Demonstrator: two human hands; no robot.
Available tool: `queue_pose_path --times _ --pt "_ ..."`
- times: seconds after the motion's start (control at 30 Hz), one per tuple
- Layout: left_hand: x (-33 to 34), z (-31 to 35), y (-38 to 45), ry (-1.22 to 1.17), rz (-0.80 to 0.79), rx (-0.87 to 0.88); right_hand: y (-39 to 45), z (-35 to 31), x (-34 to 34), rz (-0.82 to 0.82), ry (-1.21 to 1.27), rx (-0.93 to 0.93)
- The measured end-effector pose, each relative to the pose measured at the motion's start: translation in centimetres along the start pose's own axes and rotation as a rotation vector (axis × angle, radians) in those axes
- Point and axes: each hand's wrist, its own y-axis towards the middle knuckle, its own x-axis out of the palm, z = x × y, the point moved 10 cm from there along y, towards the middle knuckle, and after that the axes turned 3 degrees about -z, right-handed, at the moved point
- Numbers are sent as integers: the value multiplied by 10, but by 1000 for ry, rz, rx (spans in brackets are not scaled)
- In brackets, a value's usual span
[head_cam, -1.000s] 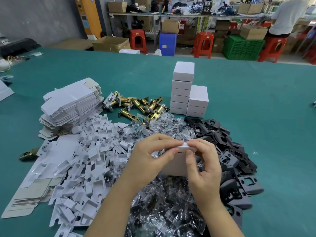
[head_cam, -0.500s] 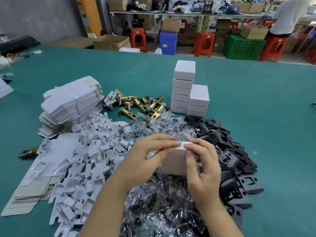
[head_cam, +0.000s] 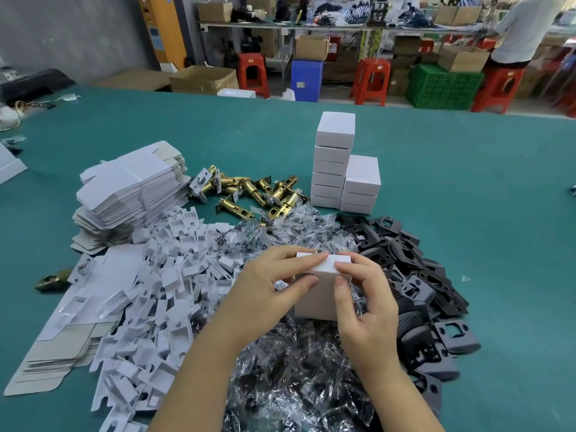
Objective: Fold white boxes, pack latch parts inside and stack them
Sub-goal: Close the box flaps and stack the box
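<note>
teal table (head_cam: pixel 467 213) fills our view, its far edge meeting a workshop floor with red stools (head_cam: pixel 372 81), a green crate (head_cam: pixel 444 87) and cardboard cartons (head_cam: pixel 202 79); a person in a pale shirt (head_cam: pixel 526 29) is cut off at the top right corner. since half a second ago we see little change: the lid flap lies closer to flat and the index fingertips sit a touch further onto it, while the piles look as they did.

next in size, the heaps: clear plastic bags (head_cam: pixel 296 385) of dark small parts spread under our wrists, their contents too crinkled to make out; white card inserts (head_cam: pixel 149 307) lie to the left; black strike plates (head_cam: pixel 420 291) lie to the right. flat box blanks (head_cam: pixel 131 194) are stacked at left, more lie cut off by the lower left edge. brass latches (head_cam: pixel 249 194) lie scattered beyond the bags.

finished white boxes (head_cam: pixel 346 169) stand in two touching stacks, the left one taller; all are closed, so what they hold is hidden.

at centre, the white box (head_cam: pixel 314 294) stands upright on the bags. our left hand (head_cam: pixel 268 294) grips its left side, thumb on the front face, index finger pressing the top flap. our right hand (head_cam: pixel 367 307) holds the right side, thumb on the front, fingertips on the flap. we cannot see inside it.
</note>
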Motion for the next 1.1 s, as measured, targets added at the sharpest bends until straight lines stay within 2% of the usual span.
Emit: queue_pose_path --times 0.13,0.33,0.4,0.5,0.57,0.6,0.67,0.73,0.87,0.97,1.1 --pt "15 1 2 169 -69 -46 0 0 -1 22 28 5" --pt "14 -14 -1 31 -42 -144 3 -2 -1 -20 25 52" --pt "10 -11 -2 -42 9 -130 4 -9 -3 -12 17 70" --pt "-8 14 -5 -25 205 33 6 -22 -24 101 -15 86" --pt "-19 31 -9 -17 326 170 9 -21 -36 120 89 195" --pt "-19 39 -11 19 354 235 10 -15 -34 74 187 286" --pt "-8 54 -16 165 354 376 11 -5 -20 -61 431 490" --pt "2 62 -17 256 337 440 10 -1 -9 -144 579 661" --pt "6 67 -20 337 357 523 12 12 3 -296 520 825" --pt "6 60 -16 342 352 488 16 22 15 -315 616 878" --pt "-7 36 -5 290 420 314 39 52 0 -103 582 893"
